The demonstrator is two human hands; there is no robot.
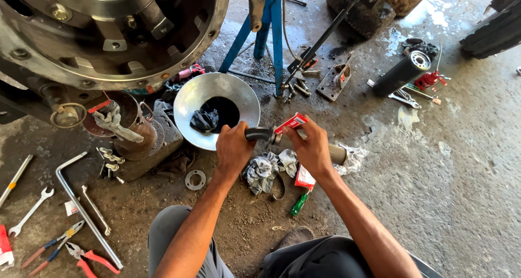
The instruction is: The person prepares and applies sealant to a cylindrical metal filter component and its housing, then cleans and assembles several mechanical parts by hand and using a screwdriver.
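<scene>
While the left hand (232, 147) grips a dark curved pipe (259, 134), the right hand (312, 150) clasps a red tube (290, 123) at its 3 o'clock end.

vehicle workshop: wheel hub (108, 33), wrenches (30, 212).

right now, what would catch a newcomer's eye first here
Probably the two hands at centre: the left hand grips a dark curved part, the right hand holds a red and white tube against it. Behind them sits a shiny metal basin, and a huge round metal hub fills the upper left.
</scene>
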